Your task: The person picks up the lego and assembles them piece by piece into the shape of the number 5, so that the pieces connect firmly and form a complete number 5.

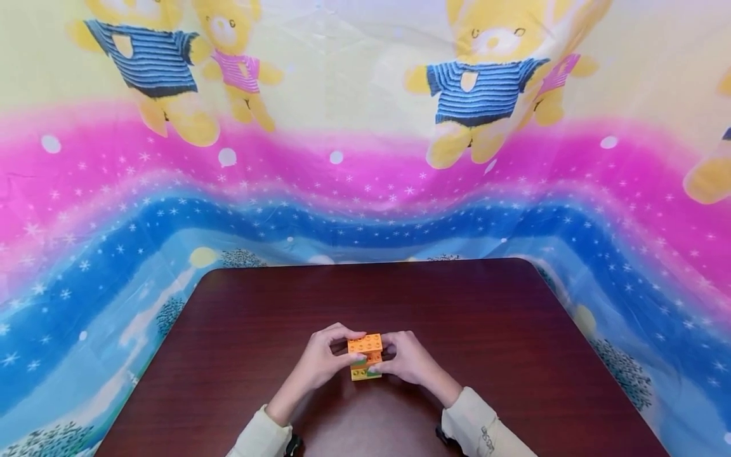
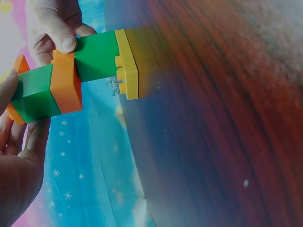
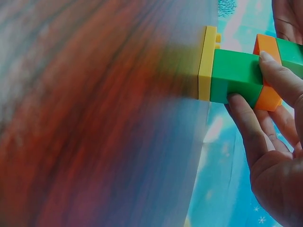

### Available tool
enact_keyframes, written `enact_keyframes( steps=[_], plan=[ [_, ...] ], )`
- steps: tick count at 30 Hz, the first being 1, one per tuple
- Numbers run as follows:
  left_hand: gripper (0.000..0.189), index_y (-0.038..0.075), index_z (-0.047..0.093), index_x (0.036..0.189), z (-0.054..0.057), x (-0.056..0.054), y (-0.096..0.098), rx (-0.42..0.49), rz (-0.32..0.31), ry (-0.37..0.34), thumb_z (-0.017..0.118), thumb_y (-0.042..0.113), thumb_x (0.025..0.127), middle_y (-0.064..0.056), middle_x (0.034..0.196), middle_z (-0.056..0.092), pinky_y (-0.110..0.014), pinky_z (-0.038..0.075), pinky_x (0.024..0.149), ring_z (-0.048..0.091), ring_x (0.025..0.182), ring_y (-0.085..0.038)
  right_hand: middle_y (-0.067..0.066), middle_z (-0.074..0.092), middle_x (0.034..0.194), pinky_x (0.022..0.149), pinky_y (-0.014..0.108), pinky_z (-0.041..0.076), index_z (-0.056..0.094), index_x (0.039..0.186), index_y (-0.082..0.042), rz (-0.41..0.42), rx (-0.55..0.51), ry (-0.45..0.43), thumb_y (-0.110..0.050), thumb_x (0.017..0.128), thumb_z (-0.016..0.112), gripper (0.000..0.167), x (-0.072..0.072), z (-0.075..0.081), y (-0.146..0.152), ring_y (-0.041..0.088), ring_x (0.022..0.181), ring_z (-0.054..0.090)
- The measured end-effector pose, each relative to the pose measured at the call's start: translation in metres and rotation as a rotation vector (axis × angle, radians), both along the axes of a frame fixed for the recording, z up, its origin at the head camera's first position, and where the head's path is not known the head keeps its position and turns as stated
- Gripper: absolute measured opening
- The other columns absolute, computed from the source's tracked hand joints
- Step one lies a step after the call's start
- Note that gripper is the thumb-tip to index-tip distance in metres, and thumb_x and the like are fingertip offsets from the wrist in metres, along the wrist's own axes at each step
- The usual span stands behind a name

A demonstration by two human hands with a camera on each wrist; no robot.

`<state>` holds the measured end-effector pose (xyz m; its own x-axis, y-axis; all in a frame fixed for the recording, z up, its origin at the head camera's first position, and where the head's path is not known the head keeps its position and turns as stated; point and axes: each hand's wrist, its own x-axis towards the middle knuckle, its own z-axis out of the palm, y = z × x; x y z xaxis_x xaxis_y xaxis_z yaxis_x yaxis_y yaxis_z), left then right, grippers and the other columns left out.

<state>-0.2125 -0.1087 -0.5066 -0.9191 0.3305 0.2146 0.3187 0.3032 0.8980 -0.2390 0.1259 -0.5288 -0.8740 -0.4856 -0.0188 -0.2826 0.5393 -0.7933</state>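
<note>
Between the two hands stands an upright stack of toy building bricks. At its foot is a yellow plate, right at the tabletop. Above that come a lower green brick, an orange plate, an upper green brick and a top orange plate with bare studs. My left hand grips the upper part, thumb on the near side and fingers behind. My right hand holds the stack lower down, its fingers on the lower green brick and the middle orange plate.
The dark brown wooden table has a glossy top and rounded far corners. Behind and along both sides hangs a cloth printed with bears and snowflakes, close to the table's edges.
</note>
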Motion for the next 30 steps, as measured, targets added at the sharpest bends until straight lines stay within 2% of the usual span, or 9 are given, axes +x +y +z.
enact_keyframes(
  steps=[11, 18, 24, 30],
  plan=[
    [0.037, 0.023, 0.077, 0.121, -0.0030, 0.0003, 0.0026, -0.002, 0.004, -0.009, 0.086, 0.022, 0.086, 0.002, 0.106, 0.068, -0.031, 0.059, 0.094, 0.071, 0.106, -0.015, 0.002, 0.078, 0.108, 0.080, 0.030, 0.062, 0.074, 0.121, -0.010, -0.010, -0.008, -0.005, -0.027, 0.080, 0.091, 0.047, 0.0014, -0.0017, 0.0002, 0.010, 0.091, 0.075],
    [0.038, 0.017, 0.077, 0.123, -0.0014, -0.0023, 0.0053, -0.013, -0.002, 0.019, 0.085, 0.020, 0.086, 0.003, 0.106, 0.068, -0.030, 0.059, 0.094, 0.070, 0.106, -0.016, 0.001, 0.077, 0.110, 0.082, 0.031, 0.062, 0.074, 0.122, -0.012, -0.014, -0.011, 0.009, -0.028, 0.081, 0.090, 0.047, 0.0010, 0.0002, 0.0026, 0.010, 0.093, 0.075],
    [0.037, 0.023, 0.076, 0.123, -0.0008, -0.0057, 0.0066, -0.019, -0.027, 0.031, 0.085, 0.019, 0.086, 0.004, 0.107, 0.068, -0.031, 0.058, 0.095, 0.070, 0.107, -0.016, 0.001, 0.077, 0.108, 0.083, 0.033, 0.062, 0.075, 0.121, -0.013, -0.037, -0.005, 0.008, -0.028, 0.081, 0.090, 0.046, 0.0015, 0.0003, 0.0045, 0.012, 0.093, 0.075],
    [0.038, 0.023, 0.076, 0.123, -0.0011, -0.0070, 0.0074, -0.030, -0.032, 0.040, 0.085, 0.019, 0.087, 0.005, 0.107, 0.068, -0.030, 0.058, 0.095, 0.070, 0.108, -0.015, 0.001, 0.077, 0.110, 0.085, 0.033, 0.062, 0.073, 0.123, -0.014, -0.037, -0.006, 0.018, -0.027, 0.081, 0.090, 0.046, 0.0017, -0.0015, 0.0052, 0.012, 0.094, 0.075]
  ],
)
